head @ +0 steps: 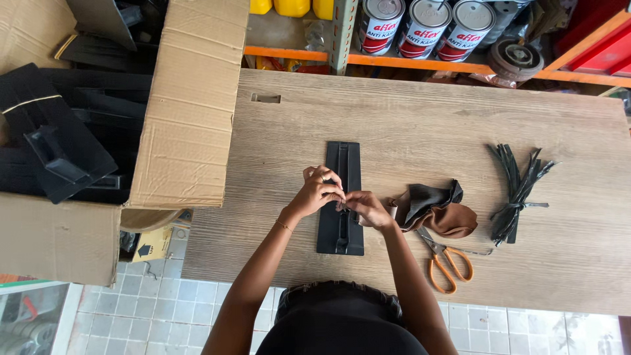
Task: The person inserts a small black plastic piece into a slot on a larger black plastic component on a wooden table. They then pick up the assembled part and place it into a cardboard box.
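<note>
Off the tabletop's left edge I see an open corrugated cardboard box [190,105], its flap folded out over the wood, packed with flat matte black plastic parts [59,144] that have raised ridges.

The tabletop [427,118] itself is grey-brown laminate with a rough wood grain, a small rectangular slot near its far left corner.

Near the middle, closer to the near edge, lies a long black rectangular panel [342,164], matte, with a raised channel running down its length. It lies flat, its long side pointing from the near edge to the far one.

My left hand [315,194] hovers over the panel's middle, fingers curled and pressed together at the tips. My right hand [369,209] meets it from the other side, fingertips also drawn together. Both seem to pinch something very small between them just above the panel; I cannot tell what it is.

Just right of the right hand sits a crumpled heap of soft brown and dark grey rubbery material [437,209], folded on itself. Touching its near side are scissors [445,260] with steel blades and orange looped handles, pointing toward the heap.

Further toward the right edge lies a bundle of thin black glossy strips [519,187], tied at the waist and fanned out at the far end.

Beyond the far edge, round metal tins [424,26] stand on an orange shelf.
</note>
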